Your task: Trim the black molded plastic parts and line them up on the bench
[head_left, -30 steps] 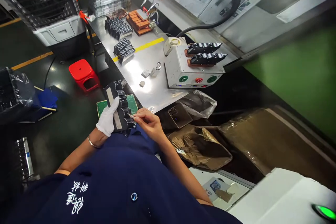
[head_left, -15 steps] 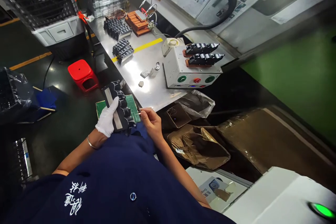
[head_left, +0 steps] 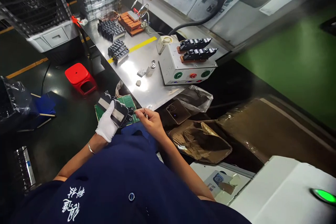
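Observation:
My left hand (head_left: pixel 107 126), in a white glove, is closed around a black moulded part (head_left: pixel 121 108) with a pale flat strip along its face. The part is tilted, its lobed edge away from me and its lower right end towards my other hand. My bare right hand (head_left: pixel 151 121) is pinched at that end, with a small thin metal tool (head_left: pixel 146 112) showing between the fingers; its exact kind is too small to tell. Beneath the part lies a green cutting mat (head_left: pixel 128 100), over my lap.
On the metal table (head_left: pixel 147 94) are rows of black parts (head_left: pixel 111 29), an orange fixture (head_left: pixel 130 22), a small can (head_left: pixel 152 65) and a white control box (head_left: pixel 187 68) bearing two more parts. A red stool (head_left: pixel 78 73) stands left; an open cardboard box (head_left: pixel 202 143) lies right.
The black part has turned in my left hand, its lower end swinging right. My right hand has come in closer to that end, and the metal tool shows more. The view has shifted slightly.

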`<state>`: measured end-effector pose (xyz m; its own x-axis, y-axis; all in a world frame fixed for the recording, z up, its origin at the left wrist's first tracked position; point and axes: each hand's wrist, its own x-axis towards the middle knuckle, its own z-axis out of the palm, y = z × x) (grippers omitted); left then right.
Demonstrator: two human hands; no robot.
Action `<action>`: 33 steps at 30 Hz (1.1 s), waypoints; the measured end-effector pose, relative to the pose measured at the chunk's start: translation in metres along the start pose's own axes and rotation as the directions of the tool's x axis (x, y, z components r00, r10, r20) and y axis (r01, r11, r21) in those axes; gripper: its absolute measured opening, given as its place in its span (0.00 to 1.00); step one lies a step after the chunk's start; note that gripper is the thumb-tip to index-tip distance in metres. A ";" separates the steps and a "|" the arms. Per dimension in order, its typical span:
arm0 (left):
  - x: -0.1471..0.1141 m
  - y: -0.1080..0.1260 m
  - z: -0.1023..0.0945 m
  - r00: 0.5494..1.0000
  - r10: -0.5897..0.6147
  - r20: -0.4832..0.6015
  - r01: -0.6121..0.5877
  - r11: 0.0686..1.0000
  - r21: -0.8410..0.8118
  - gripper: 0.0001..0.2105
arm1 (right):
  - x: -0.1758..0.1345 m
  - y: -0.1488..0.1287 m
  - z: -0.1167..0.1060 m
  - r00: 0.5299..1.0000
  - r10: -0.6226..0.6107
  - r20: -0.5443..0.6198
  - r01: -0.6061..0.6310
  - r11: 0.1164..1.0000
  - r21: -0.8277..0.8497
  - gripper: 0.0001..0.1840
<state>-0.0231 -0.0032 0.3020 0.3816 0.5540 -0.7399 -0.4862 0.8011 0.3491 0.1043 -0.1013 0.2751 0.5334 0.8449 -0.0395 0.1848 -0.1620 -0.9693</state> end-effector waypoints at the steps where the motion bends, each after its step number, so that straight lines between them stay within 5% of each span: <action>1: -0.001 0.000 0.000 1.000 -0.009 0.009 0.009 1.000 -0.004 0.07 | 0.000 0.000 0.000 1.000 0.001 0.013 -0.001 1.000 0.002 0.23; 8: 0.000 -0.001 0.001 0.981 -0.189 0.043 0.191 0.980 -0.058 0.07 | -0.001 0.005 0.005 0.987 -0.162 -0.007 0.162 0.985 -0.055 0.23; 10: 0.001 0.002 -0.002 0.986 -0.159 0.050 0.163 0.984 -0.076 0.08 | -0.001 0.015 -0.003 0.981 -0.192 -0.017 0.187 0.971 -0.151 0.23; 15: -0.005 0.015 -0.011 0.981 -0.104 0.166 0.085 0.989 0.120 0.07 | -0.002 0.031 -0.037 1.000 -0.007 0.010 0.010 0.913 -0.408 0.18; 18: -0.011 0.019 -0.014 0.970 -0.099 0.222 0.036 0.961 0.274 0.07 | -0.006 0.014 -0.042 0.989 -0.110 0.098 0.136 0.936 -0.325 0.20; 21: -0.016 0.020 -0.014 0.953 -0.076 0.293 -0.032 0.937 0.347 0.14 | -0.008 -0.011 -0.032 0.914 -0.293 0.281 0.358 0.908 -0.216 0.25; 25: -0.022 0.020 -0.010 0.943 -0.069 0.324 -0.087 0.891 0.445 0.21 | -0.007 -0.028 -0.018 0.761 -0.476 0.441 0.613 0.750 -0.249 0.29; 28: -0.025 0.018 -0.009 0.945 -0.059 0.322 -0.101 0.883 0.457 0.21 | -0.002 -0.025 -0.012 0.702 -0.564 0.435 0.704 0.644 -0.301 0.30; 33: -0.024 0.011 -0.009 0.964 -0.014 0.265 -0.083 0.932 0.352 0.16 | 0.005 -0.016 -0.008 0.670 -0.657 0.346 0.742 0.583 -0.330 0.29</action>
<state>-0.0447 -0.0099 0.3178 0.5827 0.5832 -0.5660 -0.2084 0.7804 0.5895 0.1101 -0.0988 0.2921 -0.0499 0.8488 0.5263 0.7762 0.3646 -0.5144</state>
